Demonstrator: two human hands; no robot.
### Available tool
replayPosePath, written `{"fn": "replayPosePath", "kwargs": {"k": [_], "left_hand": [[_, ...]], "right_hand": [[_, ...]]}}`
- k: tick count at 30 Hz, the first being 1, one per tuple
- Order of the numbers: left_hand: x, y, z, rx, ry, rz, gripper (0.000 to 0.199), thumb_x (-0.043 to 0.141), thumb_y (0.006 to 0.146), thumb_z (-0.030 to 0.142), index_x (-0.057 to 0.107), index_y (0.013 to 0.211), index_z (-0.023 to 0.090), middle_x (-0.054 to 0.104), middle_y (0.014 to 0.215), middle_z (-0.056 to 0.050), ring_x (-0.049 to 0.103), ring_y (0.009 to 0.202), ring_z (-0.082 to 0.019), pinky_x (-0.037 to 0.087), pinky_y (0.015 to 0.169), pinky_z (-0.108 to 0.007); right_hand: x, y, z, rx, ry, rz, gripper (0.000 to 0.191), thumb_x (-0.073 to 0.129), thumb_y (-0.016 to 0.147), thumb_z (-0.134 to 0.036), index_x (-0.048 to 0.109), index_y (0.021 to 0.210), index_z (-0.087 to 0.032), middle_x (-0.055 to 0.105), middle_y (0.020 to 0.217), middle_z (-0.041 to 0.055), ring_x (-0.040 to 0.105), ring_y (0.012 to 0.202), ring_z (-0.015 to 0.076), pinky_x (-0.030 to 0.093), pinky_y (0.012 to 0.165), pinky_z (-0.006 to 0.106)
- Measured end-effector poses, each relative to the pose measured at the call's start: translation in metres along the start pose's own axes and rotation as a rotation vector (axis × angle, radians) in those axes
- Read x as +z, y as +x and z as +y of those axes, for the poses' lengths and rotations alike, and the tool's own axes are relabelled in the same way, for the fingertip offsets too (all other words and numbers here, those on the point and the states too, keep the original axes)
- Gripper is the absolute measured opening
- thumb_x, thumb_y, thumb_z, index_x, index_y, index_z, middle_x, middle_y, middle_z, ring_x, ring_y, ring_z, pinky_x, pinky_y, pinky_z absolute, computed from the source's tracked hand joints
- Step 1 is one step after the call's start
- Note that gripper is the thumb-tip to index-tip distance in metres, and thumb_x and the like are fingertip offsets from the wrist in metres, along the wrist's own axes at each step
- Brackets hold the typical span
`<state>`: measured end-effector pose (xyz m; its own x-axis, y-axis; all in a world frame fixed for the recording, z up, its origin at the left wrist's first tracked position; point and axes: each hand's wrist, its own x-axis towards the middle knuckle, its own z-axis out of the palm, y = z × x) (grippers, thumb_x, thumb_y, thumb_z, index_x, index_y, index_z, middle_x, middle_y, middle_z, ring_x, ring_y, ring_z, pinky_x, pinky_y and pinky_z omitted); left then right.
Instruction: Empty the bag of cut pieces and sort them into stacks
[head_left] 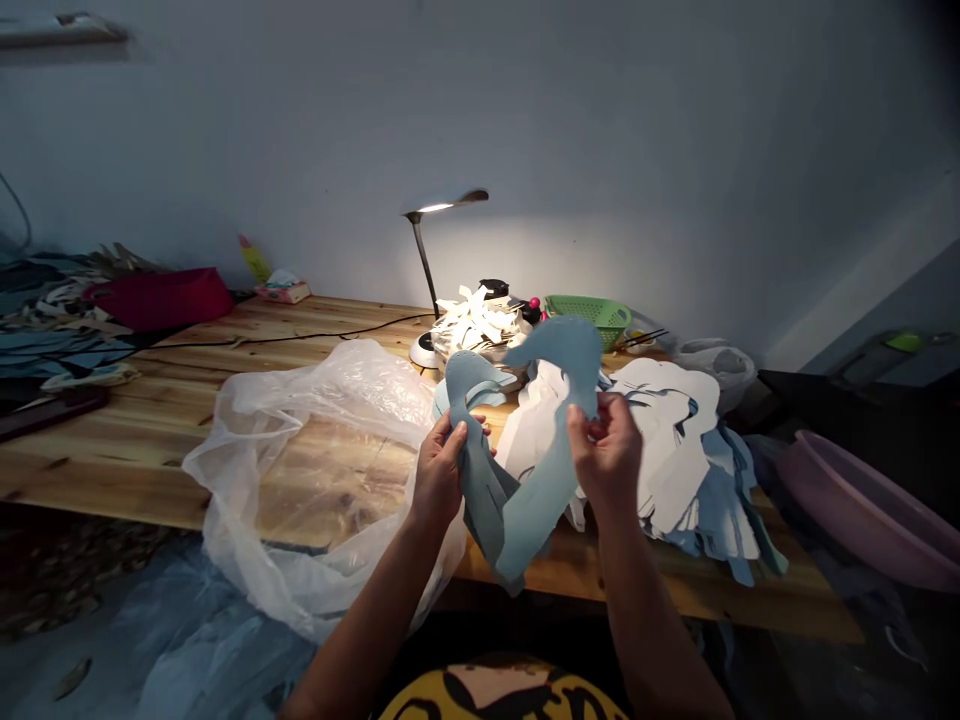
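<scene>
My left hand (441,462) is closed on a few curved, flat blue-grey cut-out pieces (480,480), thumb on top. In my right hand (609,450) is another blue-grey cut-out piece (551,480), pinched near its hooked upper end. The lower ends of the pieces overlap between my hands, above the table's front edge. Right of my right hand lies a big pile of white cut-out pieces (675,410), with light blue pieces (724,500) among them. A crumpled clear plastic bag (255,500) spreads beside my left hand. The material of the pieces cannot be made out.
A lit desk lamp (427,260) stands at the back of the wooden table (360,312). Near it are a heap of white strips (476,325) and a green basket (589,310). A red bag (165,298) sits far left, a pink basin (862,510) at right.
</scene>
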<state>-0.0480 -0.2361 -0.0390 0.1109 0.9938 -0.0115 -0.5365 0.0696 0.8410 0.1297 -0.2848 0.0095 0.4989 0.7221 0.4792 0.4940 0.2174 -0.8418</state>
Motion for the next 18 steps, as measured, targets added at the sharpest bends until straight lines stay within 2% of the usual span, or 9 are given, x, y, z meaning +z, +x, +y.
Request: {"fn": "replayPosePath", "kwargs": {"k": [3,5,7,8,10,12,13,16,18], "left_hand": [[0.002,-0.004,-0.001,0.044,0.034,-0.003,0.078,0.078,0.079,0.039,0.044,0.148,0.027,0.072,0.119,-0.01,0.073,0.09,-0.021,0.061,0.064,-0.027],[0.005,-0.008,-0.001,0.065,0.043,0.011,0.099,0.078,0.081,0.036,0.016,0.159,0.039,0.071,0.122,-0.008,0.074,0.09,-0.02,0.061,0.066,-0.026],[0.008,-0.011,0.0,0.073,0.048,0.028,0.11,0.078,0.081,0.036,0.001,0.16,0.042,0.071,0.123,-0.008,0.074,0.091,-0.02,0.06,0.066,-0.026],[0.009,-0.012,0.001,0.073,0.052,0.036,0.109,0.079,0.081,0.037,0.004,0.16,0.04,0.07,0.125,-0.009,0.074,0.092,-0.021,0.06,0.066,-0.027],[0.009,-0.012,0.002,0.063,0.081,0.034,0.091,0.079,0.08,0.04,0.029,0.156,0.03,0.068,0.13,-0.013,0.072,0.096,-0.024,0.059,0.067,-0.028],[0.006,-0.011,0.001,0.059,0.147,0.02,0.065,0.076,0.081,0.045,0.056,0.136,0.019,0.067,0.129,-0.016,0.071,0.097,-0.025,0.059,0.071,-0.03],[0.005,-0.011,-0.001,0.074,0.195,0.018,0.055,0.073,0.083,0.046,0.062,0.127,0.016,0.067,0.127,-0.016,0.071,0.097,-0.025,0.058,0.075,-0.032],[0.002,-0.01,-0.009,0.233,0.409,0.008,0.041,0.06,0.092,0.04,0.064,0.125,0.016,0.067,0.126,-0.014,0.068,0.104,-0.024,0.054,0.095,-0.04],[0.003,-0.01,-0.016,0.392,0.594,-0.04,0.049,0.057,0.092,0.031,0.055,0.139,0.018,0.06,0.135,-0.015,0.061,0.12,-0.028,0.046,0.108,-0.047]], "right_hand": [[-0.004,0.021,0.0,-0.133,-0.343,0.205,0.015,0.056,0.08,-0.023,0.052,0.095,-0.022,0.06,0.084,0.006,0.055,0.067,0.0213,0.048,0.07,0.037],[0.008,0.037,0.008,-0.161,-0.492,0.193,0.019,0.051,0.078,-0.015,0.053,0.096,-0.019,0.061,0.096,0.0132,0.06,0.081,0.0269,0.05,0.077,0.041],[0.025,0.052,0.02,-0.135,-0.557,0.112,0.026,0.051,0.077,-0.012,0.053,0.103,-0.016,0.06,0.106,0.0188,0.061,0.093,0.0307,0.051,0.079,0.043],[0.034,0.057,0.026,-0.121,-0.557,0.053,0.028,0.053,0.078,-0.013,0.054,0.107,-0.014,0.059,0.108,0.0202,0.061,0.096,0.0317,0.051,0.08,0.043],[0.05,0.061,0.039,-0.125,-0.52,-0.074,0.035,0.06,0.079,-0.018,0.054,0.114,-0.011,0.06,0.11,0.0211,0.061,0.098,0.0325,0.052,0.083,0.044],[0.059,0.057,0.048,-0.145,-0.464,-0.172,0.04,0.065,0.08,-0.024,0.056,0.117,-0.011,0.06,0.112,0.0212,0.062,0.099,0.0325,0.052,0.088,0.046],[0.061,0.052,0.05,-0.144,-0.425,-0.197,0.038,0.065,0.082,-0.027,0.058,0.116,-0.011,0.061,0.113,0.0214,0.062,0.097,0.0316,0.052,0.09,0.047],[0.061,0.031,0.046,-0.06,-0.131,-0.306,0.038,0.061,0.09,-0.044,0.065,0.11,-0.012,0.065,0.114,0.0196,0.065,0.085,0.0263,0.055,0.085,0.045],[0.062,0.014,0.037,0.025,0.19,-0.527,0.046,0.059,0.091,-0.056,0.067,0.112,-0.015,0.068,0.111,0.0147,0.067,0.086,0.0245,0.057,0.08,0.04]]}}
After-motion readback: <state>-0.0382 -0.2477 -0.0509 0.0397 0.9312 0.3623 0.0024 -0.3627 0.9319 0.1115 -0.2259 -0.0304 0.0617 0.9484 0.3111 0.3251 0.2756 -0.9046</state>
